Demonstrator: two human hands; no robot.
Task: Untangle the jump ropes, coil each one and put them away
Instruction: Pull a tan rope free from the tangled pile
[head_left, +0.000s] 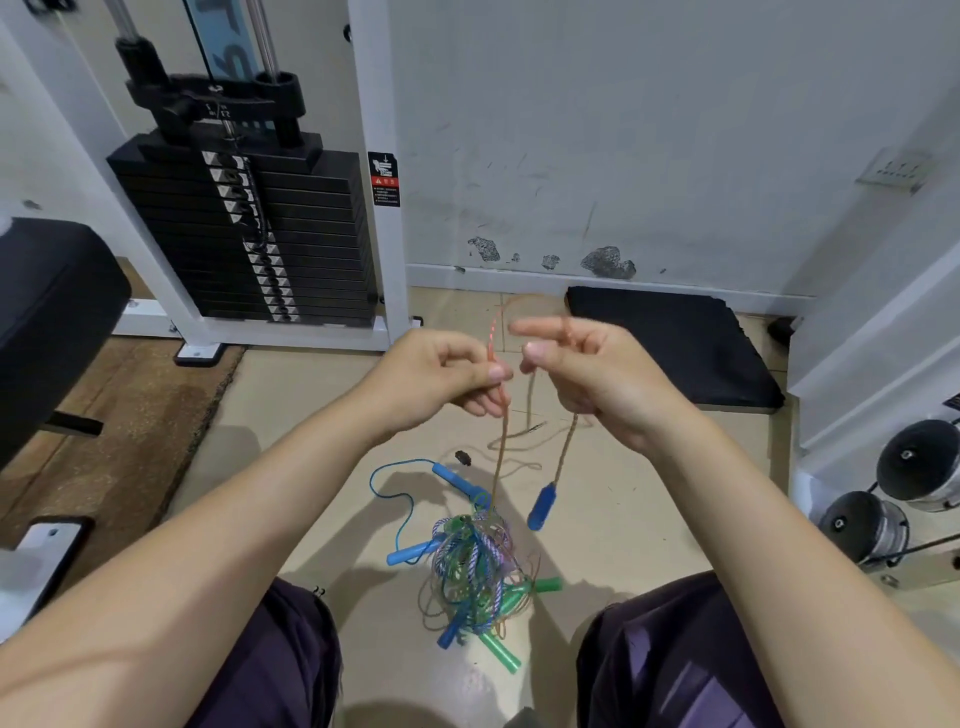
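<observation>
A thin orange jump rope (500, 441) hangs between my raised hands. My left hand (441, 376) pinches it between thumb and fingers. My right hand (587, 369) holds another stretch, with a loop arching over its index finger. One blue handle (542, 506) of this rope dangles below my right hand. On the floor between my knees lies a tangled pile of ropes (475, 566), green, blue and purple-white, with green handles (501, 652) and blue handles (410, 555) sticking out. A thin blue rope (400, 478) loops to the left of the pile.
A black weight stack (249, 228) in a white frame stands at the back left. A black mat (675, 343) lies against the wall at the right. Dumbbells (883, 504) sit at the far right. A dark padded bench (52, 312) is at the left. A small black piece (463, 458) lies on the floor.
</observation>
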